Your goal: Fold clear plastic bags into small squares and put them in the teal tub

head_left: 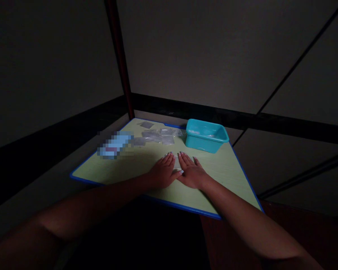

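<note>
Side by side, both of my hands rest flat near the middle of the pale table [129, 168]. My left hand [163, 173] has its fingers stretched forward, with the thumb reaching across to the other hand. Fingers extended, my right hand [192, 171] lies palm down close beside it. Between them a thin clear plastic piece [177, 162], like a small bag, shows in part; the hands cover the rest of it. Several similar clear plastic bags [153, 135] lie scattered beyond my hands, toward the back of the table.
A turquoise plastic basin [205, 145] stands at the back right, with something pale inside that I cannot make out. A blurred light-blue object [115, 144] lies at the left edge. Walls meet behind the table, which has a blue rim [183, 207].
</note>
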Demonstrator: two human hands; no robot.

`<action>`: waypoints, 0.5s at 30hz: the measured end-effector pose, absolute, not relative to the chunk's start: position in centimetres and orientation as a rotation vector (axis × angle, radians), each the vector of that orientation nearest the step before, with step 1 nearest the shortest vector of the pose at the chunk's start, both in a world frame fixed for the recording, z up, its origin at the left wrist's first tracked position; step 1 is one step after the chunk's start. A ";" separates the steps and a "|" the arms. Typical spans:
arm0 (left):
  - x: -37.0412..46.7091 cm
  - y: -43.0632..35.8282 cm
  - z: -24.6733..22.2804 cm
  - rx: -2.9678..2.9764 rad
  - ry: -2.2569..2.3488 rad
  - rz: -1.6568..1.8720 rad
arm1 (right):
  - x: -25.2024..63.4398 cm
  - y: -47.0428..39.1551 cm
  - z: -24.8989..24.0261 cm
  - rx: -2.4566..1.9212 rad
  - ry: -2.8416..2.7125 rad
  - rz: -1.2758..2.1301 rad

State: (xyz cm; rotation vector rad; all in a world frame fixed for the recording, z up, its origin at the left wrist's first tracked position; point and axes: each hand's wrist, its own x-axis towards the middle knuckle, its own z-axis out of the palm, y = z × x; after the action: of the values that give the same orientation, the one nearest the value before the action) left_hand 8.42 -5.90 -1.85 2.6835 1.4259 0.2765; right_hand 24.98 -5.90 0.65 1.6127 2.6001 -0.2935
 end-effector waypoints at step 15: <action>6.0 -5.4 -0.6 2.759 1.489 0.057 | 24.9 -6.0 0.8 1.629 2.629 -0.381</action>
State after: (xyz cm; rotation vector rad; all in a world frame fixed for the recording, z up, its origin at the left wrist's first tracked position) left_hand 6.01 -5.41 -0.61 2.7588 1.4894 0.0571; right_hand 24.91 -6.01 0.81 1.6289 2.6286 -0.3815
